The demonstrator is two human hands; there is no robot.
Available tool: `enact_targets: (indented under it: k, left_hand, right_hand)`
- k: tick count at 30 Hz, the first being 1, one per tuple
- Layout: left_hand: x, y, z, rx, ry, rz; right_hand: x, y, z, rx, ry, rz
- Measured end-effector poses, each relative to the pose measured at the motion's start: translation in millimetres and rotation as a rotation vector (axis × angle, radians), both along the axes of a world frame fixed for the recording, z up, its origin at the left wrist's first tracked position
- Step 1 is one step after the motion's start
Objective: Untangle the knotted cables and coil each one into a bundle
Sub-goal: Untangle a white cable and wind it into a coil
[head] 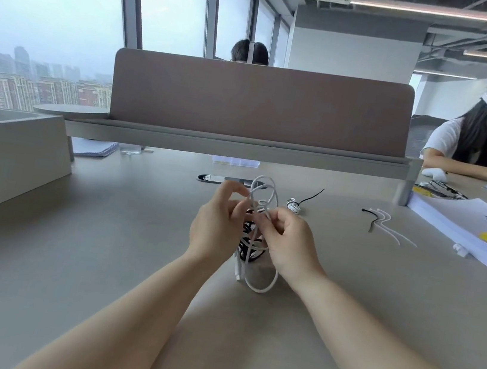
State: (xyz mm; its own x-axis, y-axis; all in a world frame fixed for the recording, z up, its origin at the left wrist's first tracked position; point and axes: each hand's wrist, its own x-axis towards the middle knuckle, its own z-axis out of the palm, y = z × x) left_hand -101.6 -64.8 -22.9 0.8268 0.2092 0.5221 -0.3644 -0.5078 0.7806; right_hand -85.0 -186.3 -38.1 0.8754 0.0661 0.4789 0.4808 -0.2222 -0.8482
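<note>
L hand (215,221) + R hand (287,240) both pinch white cable (258,291), tangled w/ black cable (254,254), above desk (85,256).

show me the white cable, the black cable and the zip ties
white cable (260,291), head view, on the bottom of its lowest loop
black cable (249,227), head view, on the dark tangle at its middle
zip ties (384,223), head view, on a white tie in the loose bunch

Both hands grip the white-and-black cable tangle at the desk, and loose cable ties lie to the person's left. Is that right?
No. The head view shows the cable ties on the person's right, not left. The left hand and right hand do grip the cable tangle at the desk.
</note>
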Motion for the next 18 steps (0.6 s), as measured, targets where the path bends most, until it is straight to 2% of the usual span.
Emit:
enact_targets:
  k: [3,8,15,18]
  left_hand:
    - [-4.1,-6.2,0.0,0.097,0.025,-0.073]
    - [-2.2,-4.1,-3.0,0.074,0.002,-0.169]
    - [-3.0,1.3,0.5,-0.078,-0.015,-0.165]
    - [-6.6,-0.9,3.3,-0.091,0.01,-0.234]
  right_hand:
    - [-1.3,-0.6,2.2,0.033,-0.04,-0.079]
    - [-6.1,-5.8,10.4,0.124,-0.071,-0.102]
    - [-8.5,-12.8,19.2,0.38,0.004,-0.129]
    - [-1.4,-17.1,17.3,0.302,0.034,-0.169]
